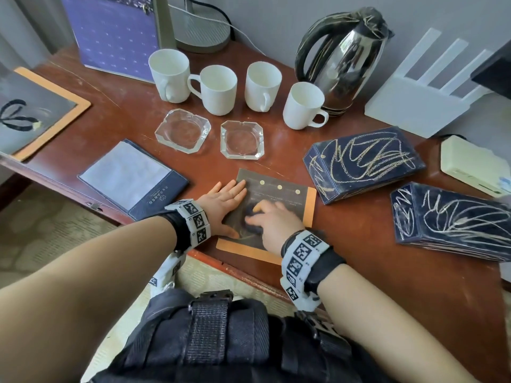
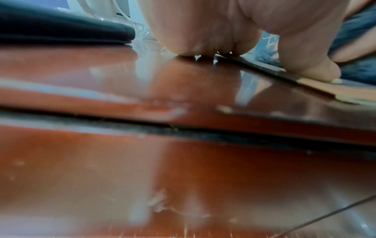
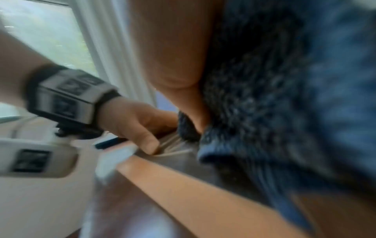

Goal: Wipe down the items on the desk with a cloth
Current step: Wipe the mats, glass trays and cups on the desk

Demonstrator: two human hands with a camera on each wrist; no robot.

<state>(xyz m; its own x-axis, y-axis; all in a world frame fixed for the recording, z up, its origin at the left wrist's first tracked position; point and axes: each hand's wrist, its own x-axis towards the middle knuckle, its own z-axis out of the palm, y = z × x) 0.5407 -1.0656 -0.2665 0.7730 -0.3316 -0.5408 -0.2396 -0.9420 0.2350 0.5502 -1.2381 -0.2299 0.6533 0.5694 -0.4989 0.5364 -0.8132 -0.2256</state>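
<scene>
A dark card with an orange border [image 1: 290, 200] lies flat near the desk's front edge. My left hand [image 1: 225, 201] rests flat on its left side with straight fingers, thumb [image 2: 311, 70] on the orange border. My right hand [image 1: 272, 219] grips a dark blue fluffy cloth [image 1: 253, 214] bunched under its fingers and presses it on the card's middle. The right wrist view shows the blue cloth [image 3: 284, 90] filling the picture, blurred. Faint streaks mark the card's lower part.
Several white mugs [image 1: 218, 89], two glass ashtrays [image 1: 242, 139], a steel kettle [image 1: 343, 59], two scribbled dark boxes [image 1: 365, 161], a blue folder [image 1: 132, 178], a white router [image 1: 420, 106] and a lamp base [image 1: 201, 31] crowd the brown desk [image 1: 387, 272].
</scene>
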